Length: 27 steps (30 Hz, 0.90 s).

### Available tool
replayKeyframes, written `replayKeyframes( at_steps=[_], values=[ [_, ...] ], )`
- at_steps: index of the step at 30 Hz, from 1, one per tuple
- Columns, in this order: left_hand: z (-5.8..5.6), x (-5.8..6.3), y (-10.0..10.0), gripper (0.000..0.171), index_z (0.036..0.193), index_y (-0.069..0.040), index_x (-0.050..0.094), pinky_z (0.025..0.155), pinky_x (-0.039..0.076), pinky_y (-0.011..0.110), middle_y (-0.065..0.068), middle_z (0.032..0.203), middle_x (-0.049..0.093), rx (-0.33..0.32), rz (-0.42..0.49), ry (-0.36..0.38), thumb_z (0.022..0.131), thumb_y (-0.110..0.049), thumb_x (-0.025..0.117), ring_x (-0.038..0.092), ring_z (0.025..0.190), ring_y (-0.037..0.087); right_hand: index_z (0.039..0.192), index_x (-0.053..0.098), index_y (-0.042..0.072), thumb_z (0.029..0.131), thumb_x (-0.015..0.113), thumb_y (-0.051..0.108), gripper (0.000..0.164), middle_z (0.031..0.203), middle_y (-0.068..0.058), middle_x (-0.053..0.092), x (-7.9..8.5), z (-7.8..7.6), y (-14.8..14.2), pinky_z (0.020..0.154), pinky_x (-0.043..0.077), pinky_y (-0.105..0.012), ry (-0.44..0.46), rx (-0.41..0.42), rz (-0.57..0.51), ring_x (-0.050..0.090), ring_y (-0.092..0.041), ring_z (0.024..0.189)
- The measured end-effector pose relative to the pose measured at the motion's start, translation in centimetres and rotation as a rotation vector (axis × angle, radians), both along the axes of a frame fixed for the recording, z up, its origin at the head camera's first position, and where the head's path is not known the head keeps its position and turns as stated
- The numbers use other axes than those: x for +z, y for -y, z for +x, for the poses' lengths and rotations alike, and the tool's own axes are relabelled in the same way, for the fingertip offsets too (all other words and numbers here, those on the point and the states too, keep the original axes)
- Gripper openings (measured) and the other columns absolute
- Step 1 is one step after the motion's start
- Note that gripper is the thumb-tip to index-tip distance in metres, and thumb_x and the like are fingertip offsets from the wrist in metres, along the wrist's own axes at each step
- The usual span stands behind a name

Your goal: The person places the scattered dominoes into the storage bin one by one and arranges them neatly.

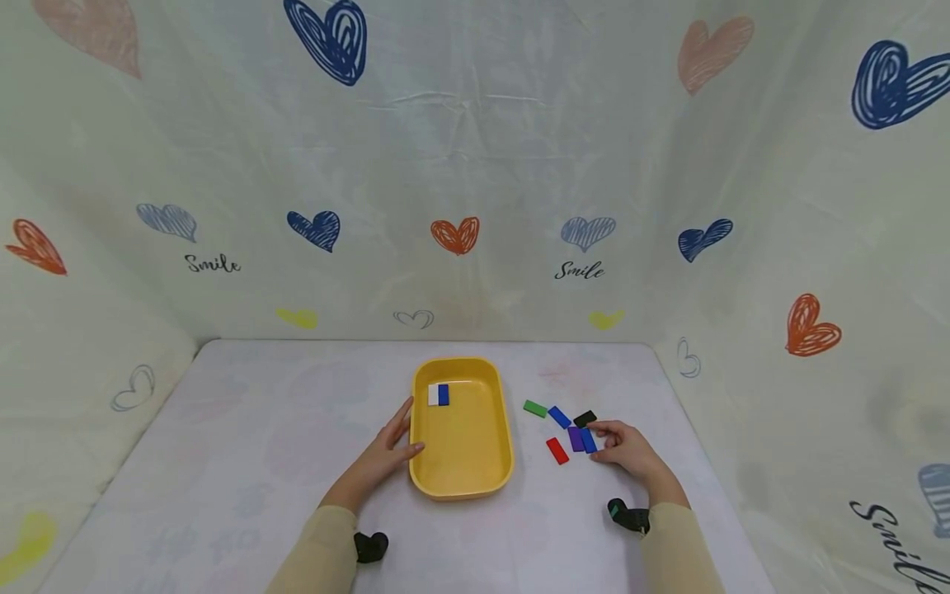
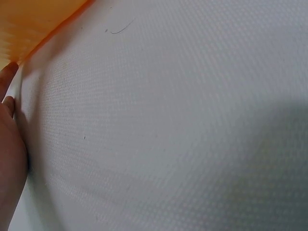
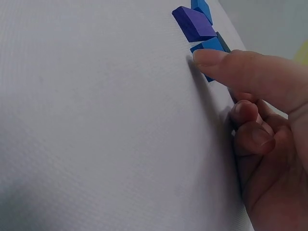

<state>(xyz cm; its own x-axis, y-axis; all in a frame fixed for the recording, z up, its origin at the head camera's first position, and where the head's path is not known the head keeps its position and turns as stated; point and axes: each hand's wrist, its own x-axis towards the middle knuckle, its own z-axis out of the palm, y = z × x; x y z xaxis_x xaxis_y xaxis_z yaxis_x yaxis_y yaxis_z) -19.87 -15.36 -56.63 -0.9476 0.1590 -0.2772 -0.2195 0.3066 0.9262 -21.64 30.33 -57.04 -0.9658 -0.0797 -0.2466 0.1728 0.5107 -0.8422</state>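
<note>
A yellow tray lies on the table, a white block and a blue block side by side at its upper left inside. My left hand rests against the tray's left side, fingers extended along the outer wall and thumb at the rim; fingertips show at the tray's edge in the left wrist view. Right of the tray, my right hand pinches another blue block between thumb and index finger. A purple block lies directly beside it.
Around the right hand lie a black block, another blue block, a green block and a red block. A white cloth covers the table; a heart-printed curtain stands behind it.
</note>
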Motion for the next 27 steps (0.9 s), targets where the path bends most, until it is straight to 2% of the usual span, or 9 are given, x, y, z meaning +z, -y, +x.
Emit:
replayKeyframes(
  at_steps=[8, 22, 27],
  values=[
    [-0.05, -0.03, -0.02, 0.087, 0.156, -0.036, 0.021, 0.109, 0.012, 0.067, 0.018, 0.153, 0.035, 0.004, 0.004, -0.006, 0.086, -0.033, 0.074, 0.017, 0.144, 0.041, 0.125, 0.062, 0.001, 0.074, 0.083, 0.003, 0.055, 0.088, -0.007, 0.051, 0.04, -0.31, 0.25, 0.066, 0.039, -0.031, -0.023, 0.006, 0.030, 0.045, -0.020, 0.075],
    [0.03, -0.02, -0.06, 0.089, 0.154, -0.041, 0.022, 0.109, 0.010, 0.068, 0.014, 0.155, 0.034, 0.017, 0.005, 0.014, 0.083, -0.039, 0.076, 0.016, 0.145, 0.039, 0.121, 0.064, 0.001, 0.075, 0.082, 0.002, 0.050, 0.093, -0.008, 0.052, 0.11, -0.03, 0.57, 0.064, 0.038, -0.030, -0.027, -0.011, 0.063, 0.045, -0.021, 0.075],
    [0.15, 0.11, -0.02, 0.088, 0.155, -0.038, 0.022, 0.109, 0.010, 0.068, 0.017, 0.154, 0.034, 0.005, 0.012, -0.002, 0.085, -0.035, 0.075, 0.016, 0.145, 0.040, 0.122, 0.064, 0.001, 0.075, 0.081, 0.001, 0.050, 0.093, -0.008, 0.051, 0.24, 0.08, 0.74, 0.064, 0.038, -0.030, -0.028, -0.014, 0.061, 0.044, -0.021, 0.075]
  ],
)
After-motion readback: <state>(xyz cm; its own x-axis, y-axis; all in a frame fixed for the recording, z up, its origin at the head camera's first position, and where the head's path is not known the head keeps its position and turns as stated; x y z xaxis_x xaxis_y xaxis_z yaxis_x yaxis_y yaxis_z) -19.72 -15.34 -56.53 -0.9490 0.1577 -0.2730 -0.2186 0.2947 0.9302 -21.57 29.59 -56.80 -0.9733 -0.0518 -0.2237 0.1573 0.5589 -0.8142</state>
